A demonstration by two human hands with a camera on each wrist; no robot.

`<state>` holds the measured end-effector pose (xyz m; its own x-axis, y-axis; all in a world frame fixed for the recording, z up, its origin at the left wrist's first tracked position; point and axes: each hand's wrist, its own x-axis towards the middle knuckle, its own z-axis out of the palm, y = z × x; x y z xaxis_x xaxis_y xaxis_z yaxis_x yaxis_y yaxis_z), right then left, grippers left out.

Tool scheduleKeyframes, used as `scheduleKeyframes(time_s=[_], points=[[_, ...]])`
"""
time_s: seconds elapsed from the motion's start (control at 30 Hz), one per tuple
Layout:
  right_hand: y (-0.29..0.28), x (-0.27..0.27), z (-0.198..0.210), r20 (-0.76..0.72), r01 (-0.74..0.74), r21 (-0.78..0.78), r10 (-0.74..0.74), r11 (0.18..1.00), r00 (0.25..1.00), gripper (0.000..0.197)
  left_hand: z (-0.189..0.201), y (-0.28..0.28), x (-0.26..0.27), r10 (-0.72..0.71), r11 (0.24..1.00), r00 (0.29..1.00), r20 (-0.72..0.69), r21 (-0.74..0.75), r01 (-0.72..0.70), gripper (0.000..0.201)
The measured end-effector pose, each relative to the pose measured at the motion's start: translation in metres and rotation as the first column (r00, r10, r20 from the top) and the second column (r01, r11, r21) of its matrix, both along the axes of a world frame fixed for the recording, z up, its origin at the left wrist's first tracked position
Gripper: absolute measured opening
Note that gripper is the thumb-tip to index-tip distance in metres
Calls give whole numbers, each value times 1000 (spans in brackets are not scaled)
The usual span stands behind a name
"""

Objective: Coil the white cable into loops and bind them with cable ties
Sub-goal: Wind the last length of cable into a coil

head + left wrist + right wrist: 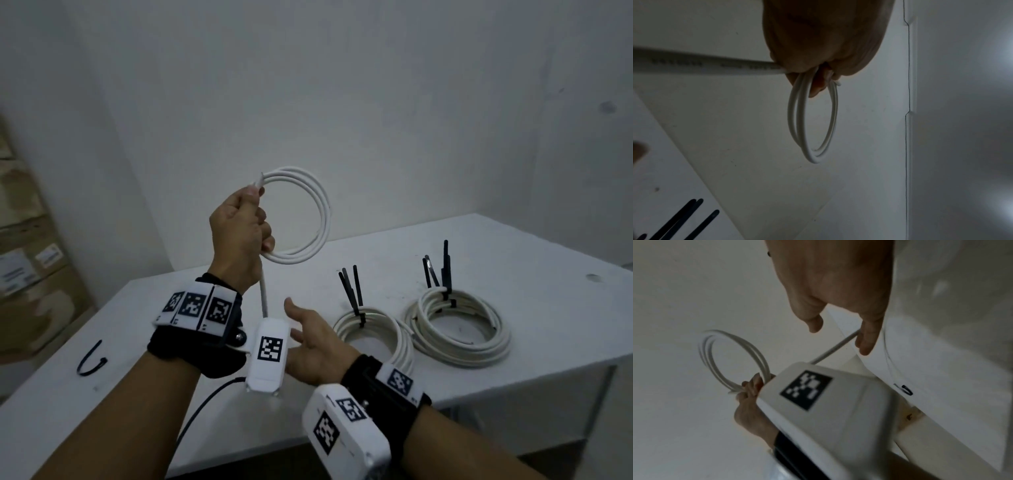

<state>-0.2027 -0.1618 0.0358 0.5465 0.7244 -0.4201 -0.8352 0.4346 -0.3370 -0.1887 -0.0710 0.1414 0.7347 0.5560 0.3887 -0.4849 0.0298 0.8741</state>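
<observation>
My left hand is raised above the table and grips a few loops of white cable, with the cable's end poking out above the thumb. The loose tail hangs down from the fist behind the wrist camera. In the left wrist view the loops hang from the curled fingers and the tail runs off left. My right hand hovers lower, palm up, fingers relaxed and empty; its fingers lie beside the tail.
Two finished white coils lie on the white table, each bound with black ties sticking up. A loose black cable tie lies at the table's left. Cardboard boxes stand far left.
</observation>
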Motion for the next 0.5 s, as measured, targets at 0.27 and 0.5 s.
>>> scheduleKeyframes(time_s=[0.27,0.5], points=[[21,51,2,106,279,-12,-276,960,955,26,-12,24,-6,-2,999,1000,-29,-48,0,19],[-4,79,29,328,368,38,-359,929,874,20,-29,43,-1,27,999,990,-135,-35,-32,18]])
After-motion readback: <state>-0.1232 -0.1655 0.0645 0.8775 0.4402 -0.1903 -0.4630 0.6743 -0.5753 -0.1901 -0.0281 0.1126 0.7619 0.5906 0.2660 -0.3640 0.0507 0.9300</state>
